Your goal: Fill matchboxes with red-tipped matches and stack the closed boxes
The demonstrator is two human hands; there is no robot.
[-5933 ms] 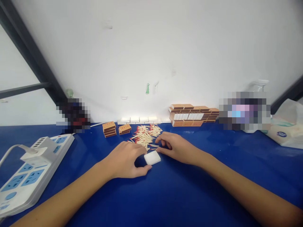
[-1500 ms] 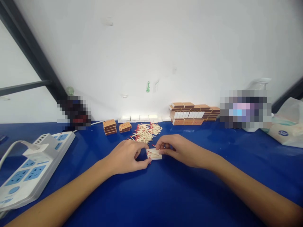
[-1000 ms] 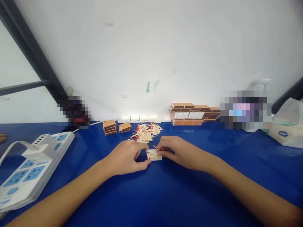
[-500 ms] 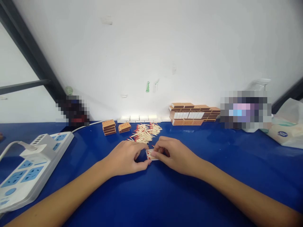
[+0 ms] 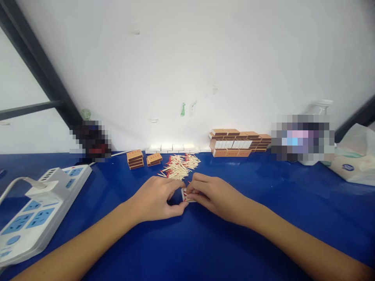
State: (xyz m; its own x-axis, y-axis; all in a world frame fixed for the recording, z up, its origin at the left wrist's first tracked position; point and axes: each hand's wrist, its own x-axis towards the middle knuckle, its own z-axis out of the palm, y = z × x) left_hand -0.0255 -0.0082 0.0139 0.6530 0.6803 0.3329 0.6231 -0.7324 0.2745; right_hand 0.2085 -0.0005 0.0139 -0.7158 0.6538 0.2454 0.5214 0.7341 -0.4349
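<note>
A small white matchbox tray with red-tipped matches in it lies on the blue table. My left hand grips the tray's left end between thumb and forefinger. Over the tray's right part is my right hand, its fingers pinched together at the matches; what they hold is too hidden to tell. Just beyond my hands lies a loose pile of matches.
Stacked brown matchboxes and a smaller stack are left of the pile. White trays line the wall. More matchboxes stand right. A power strip lies left, a tissue pack right.
My right hand's fingers have drawn closer together over the tray, covering more of it. The view has shifted slightly. My left hand keeps its grip.
</note>
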